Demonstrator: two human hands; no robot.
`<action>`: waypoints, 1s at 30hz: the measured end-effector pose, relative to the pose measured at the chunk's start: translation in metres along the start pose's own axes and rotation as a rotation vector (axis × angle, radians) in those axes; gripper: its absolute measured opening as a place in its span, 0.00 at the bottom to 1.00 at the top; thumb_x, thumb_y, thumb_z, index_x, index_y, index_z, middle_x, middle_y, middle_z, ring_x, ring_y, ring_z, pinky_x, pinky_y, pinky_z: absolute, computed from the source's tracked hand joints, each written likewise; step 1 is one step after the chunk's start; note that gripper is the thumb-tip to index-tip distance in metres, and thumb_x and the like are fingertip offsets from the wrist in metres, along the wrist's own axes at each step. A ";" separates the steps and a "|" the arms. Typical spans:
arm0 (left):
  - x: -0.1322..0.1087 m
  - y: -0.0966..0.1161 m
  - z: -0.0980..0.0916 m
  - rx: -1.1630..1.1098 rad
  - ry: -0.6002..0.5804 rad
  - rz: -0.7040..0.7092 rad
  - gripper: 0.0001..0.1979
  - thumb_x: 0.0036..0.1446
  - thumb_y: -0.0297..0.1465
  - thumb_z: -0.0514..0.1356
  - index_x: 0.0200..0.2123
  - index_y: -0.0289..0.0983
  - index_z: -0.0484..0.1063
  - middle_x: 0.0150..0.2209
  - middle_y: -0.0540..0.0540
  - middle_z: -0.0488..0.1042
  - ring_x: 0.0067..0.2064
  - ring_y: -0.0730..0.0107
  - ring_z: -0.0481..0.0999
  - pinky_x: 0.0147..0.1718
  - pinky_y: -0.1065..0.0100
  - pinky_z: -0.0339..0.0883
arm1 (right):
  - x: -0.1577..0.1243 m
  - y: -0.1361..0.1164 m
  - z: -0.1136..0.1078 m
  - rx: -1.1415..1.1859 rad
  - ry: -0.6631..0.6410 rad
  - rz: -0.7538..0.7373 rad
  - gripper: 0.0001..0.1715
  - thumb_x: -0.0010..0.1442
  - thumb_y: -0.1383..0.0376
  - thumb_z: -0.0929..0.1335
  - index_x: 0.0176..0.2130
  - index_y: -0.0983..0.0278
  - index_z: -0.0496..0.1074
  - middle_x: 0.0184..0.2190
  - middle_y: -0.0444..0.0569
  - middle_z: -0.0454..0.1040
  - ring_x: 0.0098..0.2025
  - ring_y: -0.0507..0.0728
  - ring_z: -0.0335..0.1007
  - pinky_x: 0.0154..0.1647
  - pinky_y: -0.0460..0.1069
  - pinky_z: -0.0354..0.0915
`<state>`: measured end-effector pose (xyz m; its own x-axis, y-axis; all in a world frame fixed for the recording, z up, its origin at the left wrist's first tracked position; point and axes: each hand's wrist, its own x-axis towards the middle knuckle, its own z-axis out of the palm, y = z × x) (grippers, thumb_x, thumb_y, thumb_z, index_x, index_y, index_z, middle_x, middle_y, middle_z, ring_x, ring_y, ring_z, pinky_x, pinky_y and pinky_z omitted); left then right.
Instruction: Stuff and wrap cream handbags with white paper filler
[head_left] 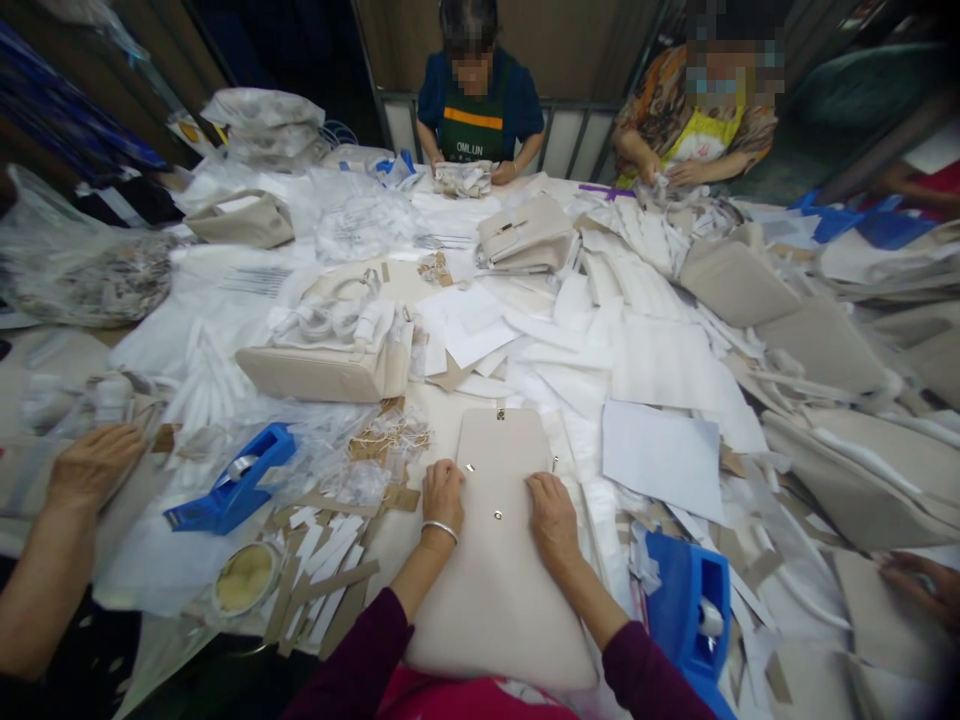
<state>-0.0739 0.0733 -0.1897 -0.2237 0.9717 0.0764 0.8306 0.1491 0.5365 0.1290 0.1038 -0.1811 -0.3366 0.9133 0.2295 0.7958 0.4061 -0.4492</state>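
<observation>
Flat at the near edge of a cluttered worktable point(52, 365), lengthwise away from the camera – a pale beige bag point(495, 590), small metal studs point(497, 516) dotted across its upper face. Left hand point(442, 495), silver bangle at the wrist, pressed on the bag's left edge; right hand point(553, 520) laid on the right part, just beside the studs. Fingers of both loosely bent and resting on the material, clasped around nothing.

To the left, a blue tape dispenser point(232, 490) among cut card strips point(322, 570), with a roll of tape point(244, 578) near it; to the right, a second blue dispenser point(694, 600), close by the right forearm. Beyond the hands, an upright beige handbag point(330, 365) stuffed with white wrapping, and a loose white sheet point(660, 455) – paper scraps everywhere between. At far left, another person's hand point(90, 465) flat on the table. Across the table, two aproned co-workers point(476, 100), each busy with white wrapping.
</observation>
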 end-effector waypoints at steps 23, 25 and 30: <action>-0.031 0.036 -0.012 0.140 -0.609 0.282 0.42 0.43 0.55 0.60 0.61 0.61 0.47 0.67 0.52 0.43 0.65 0.35 0.29 0.56 0.31 0.28 | -0.008 0.005 0.016 -0.127 -0.036 0.212 0.18 0.62 0.65 0.59 0.49 0.64 0.69 0.51 0.57 0.69 0.57 0.61 0.60 0.55 0.56 0.59; -0.031 0.037 -0.013 0.163 -0.598 0.282 0.41 0.43 0.52 0.61 0.60 0.61 0.47 0.67 0.53 0.44 0.65 0.35 0.30 0.56 0.32 0.29 | -0.004 0.005 0.014 -0.105 -0.079 0.297 0.18 0.61 0.65 0.61 0.50 0.65 0.69 0.52 0.59 0.68 0.56 0.62 0.62 0.52 0.56 0.61; -0.033 0.036 -0.010 0.217 -0.583 0.282 0.40 0.44 0.49 0.62 0.60 0.61 0.50 0.66 0.53 0.45 0.65 0.36 0.32 0.57 0.33 0.32 | 0.009 -0.019 -0.038 0.207 -0.051 0.394 0.23 0.53 0.66 0.67 0.50 0.65 0.69 0.55 0.61 0.64 0.56 0.67 0.60 0.54 0.61 0.58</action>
<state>-0.0417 0.0451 -0.1650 0.2766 0.9098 -0.3095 0.9140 -0.1496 0.3771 0.1299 0.1034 -0.1374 -0.0566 0.9978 -0.0339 0.7522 0.0203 -0.6586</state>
